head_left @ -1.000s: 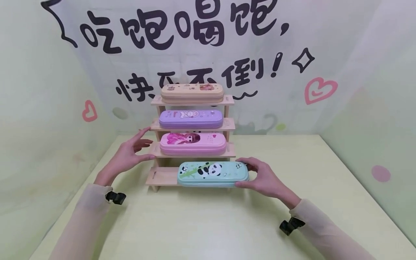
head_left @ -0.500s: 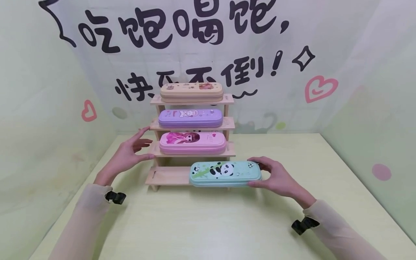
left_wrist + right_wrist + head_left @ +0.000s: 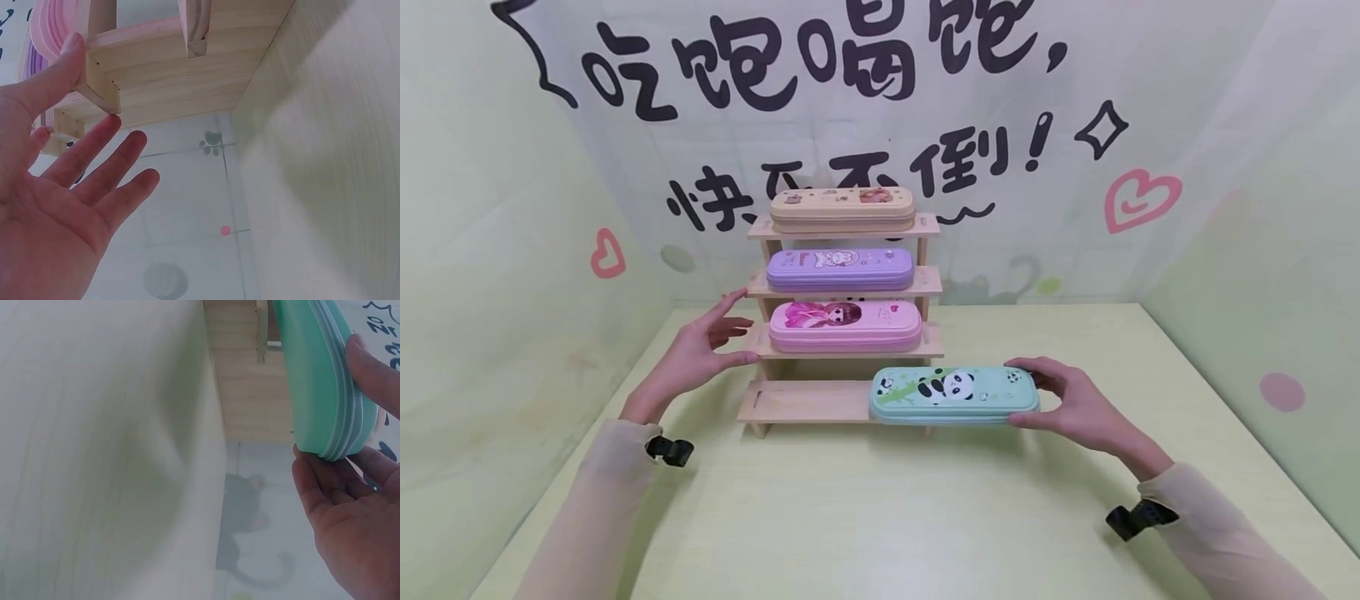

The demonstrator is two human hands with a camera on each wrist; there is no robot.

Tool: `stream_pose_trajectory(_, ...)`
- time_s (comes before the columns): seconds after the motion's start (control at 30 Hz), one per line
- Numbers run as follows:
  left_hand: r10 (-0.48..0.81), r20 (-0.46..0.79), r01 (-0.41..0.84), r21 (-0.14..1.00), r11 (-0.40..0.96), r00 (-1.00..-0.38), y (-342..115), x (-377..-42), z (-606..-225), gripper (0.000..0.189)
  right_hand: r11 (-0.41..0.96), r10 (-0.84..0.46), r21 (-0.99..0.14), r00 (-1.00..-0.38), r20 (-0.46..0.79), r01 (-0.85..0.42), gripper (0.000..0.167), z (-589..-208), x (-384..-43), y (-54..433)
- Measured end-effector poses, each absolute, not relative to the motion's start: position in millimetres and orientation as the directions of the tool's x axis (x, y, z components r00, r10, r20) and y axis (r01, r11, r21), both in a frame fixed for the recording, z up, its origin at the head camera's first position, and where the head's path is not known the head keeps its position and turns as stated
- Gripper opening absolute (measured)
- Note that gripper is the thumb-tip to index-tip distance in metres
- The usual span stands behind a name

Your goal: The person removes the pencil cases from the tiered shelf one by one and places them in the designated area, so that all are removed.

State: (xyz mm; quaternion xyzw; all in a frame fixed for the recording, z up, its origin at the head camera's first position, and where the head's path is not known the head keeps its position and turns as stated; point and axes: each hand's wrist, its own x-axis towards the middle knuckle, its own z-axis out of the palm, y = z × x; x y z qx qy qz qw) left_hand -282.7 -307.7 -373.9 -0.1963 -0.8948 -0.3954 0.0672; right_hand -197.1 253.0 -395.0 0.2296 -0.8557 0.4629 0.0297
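A mint-green pencil case [image 3: 955,397] with a panda on its lid is gripped at its right end by my right hand [image 3: 1084,408], thumb in front and fingers behind. Its left part overlaps the lowest tier of a stepped wooden rack [image 3: 808,402], the rest juts past the rack's right side. The zipper and end of this case show in the right wrist view. My left hand [image 3: 691,357] is at the rack's left side, thumb and a fingertip at the tier ends, the other fingers loosely extended, as the left wrist view shows.
On the upper tiers lie a pink pencil case [image 3: 846,327], a purple one [image 3: 840,269] and a cream one [image 3: 842,210]. The rack stands on a pale table [image 3: 850,517], with a lettered cloth wall [image 3: 1037,225] behind and side walls left and right.
My right hand has moved the mint-green pencil case to the right along the lowest tier, baring more of its wood. My left hand has stayed at the rack.
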Motion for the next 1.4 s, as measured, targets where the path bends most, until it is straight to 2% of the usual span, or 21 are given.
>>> stream_pose_trajectory(0.67,0.287,0.265,0.389,0.689,0.612,-0.920,-307,-288,-373,0.107,0.411,-0.390,-0.786,-0.868,0.307,-0.462,0.068,-393,-200,323)
stream_pose_trajectory(0.93,0.276,0.252,0.371,0.698,0.612,-0.928,-308,-287,-373,0.107,0.459,-0.337,-0.802,-0.910,0.240,-0.382,0.068,-393,-200,344)
stream_pose_trajectory(1.4,0.289,0.277,0.399,0.696,0.597,-0.916,-309,-289,-375,0.107,0.530,-0.302,-0.785,-0.937,0.178,-0.320,0.067,-403,-223,365)
